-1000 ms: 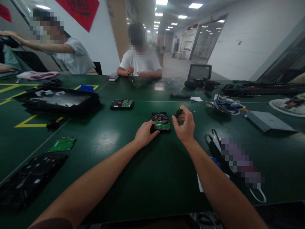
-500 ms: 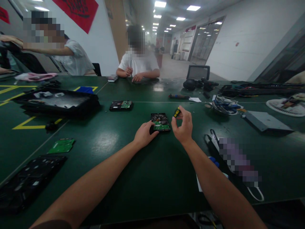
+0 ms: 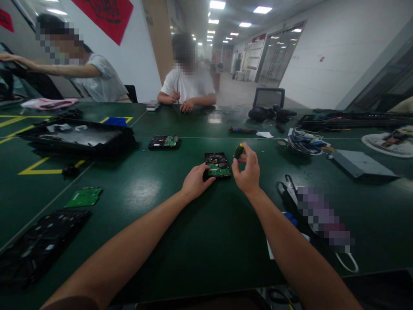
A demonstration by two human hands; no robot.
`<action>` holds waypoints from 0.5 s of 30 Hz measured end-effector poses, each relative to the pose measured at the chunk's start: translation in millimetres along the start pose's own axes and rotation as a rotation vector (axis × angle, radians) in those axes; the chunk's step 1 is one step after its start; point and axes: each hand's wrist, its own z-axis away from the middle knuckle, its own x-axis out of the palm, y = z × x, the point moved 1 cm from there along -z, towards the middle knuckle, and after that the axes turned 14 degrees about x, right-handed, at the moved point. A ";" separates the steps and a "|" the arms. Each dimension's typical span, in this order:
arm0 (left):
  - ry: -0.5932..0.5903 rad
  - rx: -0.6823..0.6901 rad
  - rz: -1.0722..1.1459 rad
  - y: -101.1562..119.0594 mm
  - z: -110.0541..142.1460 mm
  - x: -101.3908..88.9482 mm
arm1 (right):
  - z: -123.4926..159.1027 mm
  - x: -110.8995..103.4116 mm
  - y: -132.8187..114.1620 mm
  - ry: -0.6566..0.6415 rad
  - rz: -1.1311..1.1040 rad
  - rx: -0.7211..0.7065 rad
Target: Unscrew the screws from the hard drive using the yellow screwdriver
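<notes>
A hard drive point(image 3: 218, 161) with a green circuit board lies on the green table in front of me. My left hand point(image 3: 195, 181) grips its left and near side, fingers closed about the edge. Just right of the drive, my right hand point(image 3: 248, 171) pinches a screwdriver point(image 3: 238, 151) by its green and yellow handle, between thumb and fingers. The screwdriver's shaft and tip cannot be made out. A second hard drive point(image 3: 164, 142) rests farther back to the left, apart from both hands.
Stacked black trays point(image 3: 77, 137) stand at the left. A loose green circuit board point(image 3: 84, 197) lies near a black panel point(image 3: 41, 241). On the right are a grey metal box point(image 3: 363, 164), a cable bundle point(image 3: 305, 141) and a strap point(image 3: 290, 185). A co-worker point(image 3: 189, 88) sits opposite.
The screwdriver handle has turned in my right hand, its yellow marking now showing differently. My left hand and the hard drive have stayed in place.
</notes>
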 end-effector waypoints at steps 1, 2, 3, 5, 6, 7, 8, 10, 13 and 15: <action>0.002 0.002 -0.001 -0.2 0.0 0.0 | 0.1 0.1 0.4 0.001 0.004 0.004; 0.003 0.001 -0.003 -0.5 -0.1 0.1 | 0.0 0.2 1.0 0.007 0.010 0.010; 0.001 -0.002 -0.004 -0.8 -0.1 0.2 | -0.1 0.0 1.5 0.015 0.016 0.015; -0.002 -0.007 -0.006 -1.4 -0.2 0.4 | -0.7 -0.3 2.0 0.026 0.027 0.014; -0.003 -0.007 -0.006 -1.6 -0.3 0.6 | -0.9 -0.5 1.9 0.025 0.029 0.007; -0.003 -0.006 -0.005 -1.6 -0.4 0.7 | -1.2 -0.6 1.6 0.019 0.028 -0.003; -0.003 -0.007 -0.005 -1.6 -0.5 0.8 | -1.3 -0.7 1.3 0.010 0.024 -0.013; -0.002 -0.013 -0.004 -1.3 -0.6 0.7 | -1.4 -0.7 0.4 -0.010 0.010 -0.030; -0.008 -0.017 0.000 -0.4 -0.6 0.0 | -1.3 -1.3 -0.2 -0.011 0.003 -0.027; -0.015 -0.020 0.001 0.0 -0.5 -0.7 | -1.5 -2.1 -0.2 0.008 0.018 -0.011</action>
